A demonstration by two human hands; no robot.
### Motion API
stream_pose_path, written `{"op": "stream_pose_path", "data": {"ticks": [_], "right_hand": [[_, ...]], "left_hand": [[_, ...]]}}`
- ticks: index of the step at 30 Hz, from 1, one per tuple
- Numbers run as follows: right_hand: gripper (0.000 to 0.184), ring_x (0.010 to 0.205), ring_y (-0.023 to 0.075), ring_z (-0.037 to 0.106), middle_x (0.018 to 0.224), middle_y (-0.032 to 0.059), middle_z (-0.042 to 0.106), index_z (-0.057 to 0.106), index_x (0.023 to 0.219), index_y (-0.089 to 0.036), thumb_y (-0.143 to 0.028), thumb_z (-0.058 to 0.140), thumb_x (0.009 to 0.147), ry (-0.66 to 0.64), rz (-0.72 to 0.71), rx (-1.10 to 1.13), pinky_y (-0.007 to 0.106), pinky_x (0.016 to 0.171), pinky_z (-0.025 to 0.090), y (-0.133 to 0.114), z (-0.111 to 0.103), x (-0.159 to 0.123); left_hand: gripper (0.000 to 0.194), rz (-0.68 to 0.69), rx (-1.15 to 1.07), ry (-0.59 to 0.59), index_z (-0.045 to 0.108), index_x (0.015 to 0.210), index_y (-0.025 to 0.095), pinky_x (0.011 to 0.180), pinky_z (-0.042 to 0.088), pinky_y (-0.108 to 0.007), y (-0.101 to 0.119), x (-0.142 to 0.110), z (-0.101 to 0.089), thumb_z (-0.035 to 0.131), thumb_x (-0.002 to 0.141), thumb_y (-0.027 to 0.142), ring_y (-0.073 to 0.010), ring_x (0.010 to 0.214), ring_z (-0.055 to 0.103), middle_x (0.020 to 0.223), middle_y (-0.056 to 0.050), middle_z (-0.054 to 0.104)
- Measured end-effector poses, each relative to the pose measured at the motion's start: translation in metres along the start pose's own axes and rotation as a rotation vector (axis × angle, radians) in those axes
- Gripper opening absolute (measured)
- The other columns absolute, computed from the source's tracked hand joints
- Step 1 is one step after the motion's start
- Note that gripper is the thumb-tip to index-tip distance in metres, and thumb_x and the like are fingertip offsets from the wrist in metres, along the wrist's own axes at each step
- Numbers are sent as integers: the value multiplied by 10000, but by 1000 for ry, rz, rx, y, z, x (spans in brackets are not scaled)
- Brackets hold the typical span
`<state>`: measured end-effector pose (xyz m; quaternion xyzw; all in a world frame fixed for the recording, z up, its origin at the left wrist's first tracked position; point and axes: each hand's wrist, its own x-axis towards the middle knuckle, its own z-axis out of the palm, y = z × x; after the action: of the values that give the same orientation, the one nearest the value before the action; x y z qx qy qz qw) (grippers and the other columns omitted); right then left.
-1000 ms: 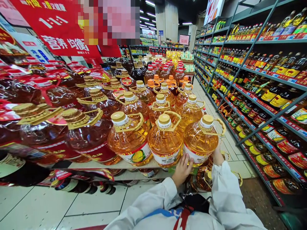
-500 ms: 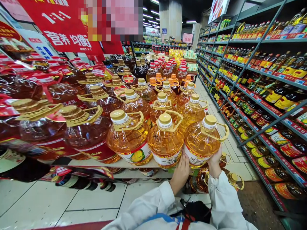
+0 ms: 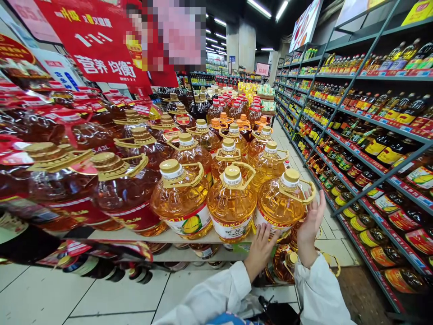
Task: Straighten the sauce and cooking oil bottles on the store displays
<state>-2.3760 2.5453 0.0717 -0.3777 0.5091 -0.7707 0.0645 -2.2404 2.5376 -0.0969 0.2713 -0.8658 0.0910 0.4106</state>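
The rightmost front cooking oil bottle (image 3: 280,203), golden with a gold cap and loop handle, stands upright on the display shelf. Against the lower front of its label lie the spread fingers of my left hand (image 3: 260,253), not wrapped round it. My right hand (image 3: 310,230) is raised at the bottle's right side, palm toward it, fingers stretched up near the handle; whether it touches the bottle I cannot tell. Just left stands a matching oil bottle (image 3: 232,205), then another bottle (image 3: 182,201) with corn on its label.
Darker oil bottles (image 3: 123,198) with red labels fill the left of the display, below a red sign (image 3: 98,45). More bottles (image 3: 284,262) sit on the lower level. A tall shelf rack (image 3: 365,122) runs along the right, across a tiled aisle (image 3: 329,216).
My right hand has come up from the bottle's lower side, its fingers now extended. My left hand has shifted onto the label's front. The view has tilted slightly.
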Motion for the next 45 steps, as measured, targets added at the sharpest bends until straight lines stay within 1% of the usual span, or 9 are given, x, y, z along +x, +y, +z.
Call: {"op": "stream_pose_path", "data": {"ticks": [5,16,19,23,27,30,33,38,45], "right_hand": [[905,1430,305,489,1538,182,491,256,1617,-233,-497,721,886,-69,-69,-165,552,1205,350,-27,22,12],[860,1303,318,602,1378,181,631,254,1639,-184,-527,577,919,-210,-28,-52,524,1093,471,-2,7,48],[793,1399,322,520,1519,187,510,188,1648,-204,-553,405,970,-99,-94,-92,560,1138,423,11,5,31],[692,1503,304,385,1598,201,387,219,1608,-180,-509,75,1017,189,-6,-192,605,1219,295,55,5,-40],[661,1550,292,293,1650,186,283,163,1610,-209,-514,129,1026,228,68,-390,603,1236,267,75,12,-93],[798,1549,343,276,1679,191,203,134,1626,-214,-663,287,984,259,-197,-504,604,1228,277,45,16,-73],[1161,1543,406,257,1707,186,133,94,1651,-228,-814,605,789,71,-400,-635,624,1202,302,-5,14,-26],[1004,1532,394,280,1635,187,342,356,1576,-217,-695,738,780,-191,-481,-920,612,1231,241,-43,24,11],[790,1241,377,529,1247,199,623,596,1385,-112,-632,740,808,187,-625,-1175,582,1110,378,-34,60,-10]], "left_hand": [[886,66,-1,-87,212,1639,210,1199,400,-525,-9,-6,12,652,878,103,-363,1574,237,1729,-179,61],[872,145,-3,-134,186,1647,199,1218,365,-521,-20,0,6,634,901,146,-356,1558,286,1726,-176,95],[838,182,-50,-191,198,1641,169,1218,369,-523,-25,8,-14,621,918,162,-363,1559,278,1716,-200,128],[630,327,-229,-290,376,1556,90,1188,430,-476,-44,15,-58,580,981,246,-357,1553,296,1680,-253,226],[321,524,-389,-267,615,1312,123,1001,578,-309,-85,-4,-96,512,1021,209,-230,1425,520,1572,-173,489],[250,543,-396,-272,663,1214,136,885,606,-251,-126,-29,-119,511,1021,180,-197,1345,593,1497,-143,582],[245,533,-365,-282,667,1201,134,825,608,-232,-169,-46,-142,513,1012,153,-194,1299,626,1450,-163,619],[283,499,-330,-298,663,1205,154,790,619,-250,-224,-56,-174,433,1039,151,-191,1197,689,1361,-147,685],[297,524,-373,-201,690,1124,136,772,601,-217,-250,-55,-192,401,1062,165,-172,1123,715,1271,-131,735]]}}
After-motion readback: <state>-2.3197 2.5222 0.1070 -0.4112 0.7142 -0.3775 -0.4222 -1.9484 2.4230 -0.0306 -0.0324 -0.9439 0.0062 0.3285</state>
